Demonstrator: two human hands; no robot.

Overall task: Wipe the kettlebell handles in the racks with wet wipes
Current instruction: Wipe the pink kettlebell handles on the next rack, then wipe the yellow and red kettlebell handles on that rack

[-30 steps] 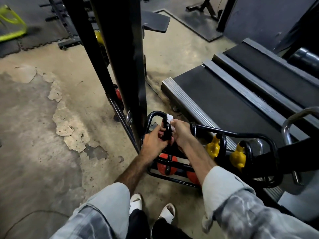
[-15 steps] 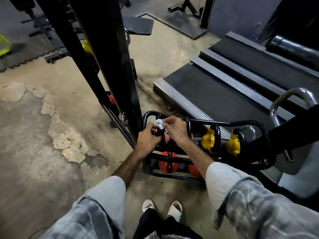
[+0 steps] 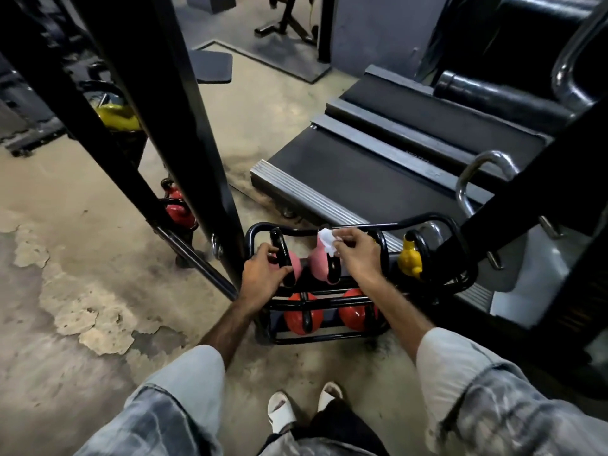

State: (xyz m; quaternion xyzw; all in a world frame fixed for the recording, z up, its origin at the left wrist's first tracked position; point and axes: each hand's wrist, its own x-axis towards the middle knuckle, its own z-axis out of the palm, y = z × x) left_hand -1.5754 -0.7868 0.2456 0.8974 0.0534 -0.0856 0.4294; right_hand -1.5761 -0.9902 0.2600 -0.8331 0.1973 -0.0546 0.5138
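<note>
From the head view, the two pink kettlebells (image 3: 297, 263) sit in the top tier of the black rack (image 3: 329, 337) on the floor: likely heavy, rigid iron, so steady them by the handle. Your left hand (image 3: 263, 274) grips the left handle (image 3: 279, 246), fingers curled round it. Your right hand (image 3: 357, 255) pinches the soft, limp wet wipe (image 3: 326, 240) just above the second handle.

Worn concrete floor (image 3: 82, 258), treadmill (image 3: 378, 179), possibly dim lighting.

Dim, soft, wide-angle edge distortion
</note>
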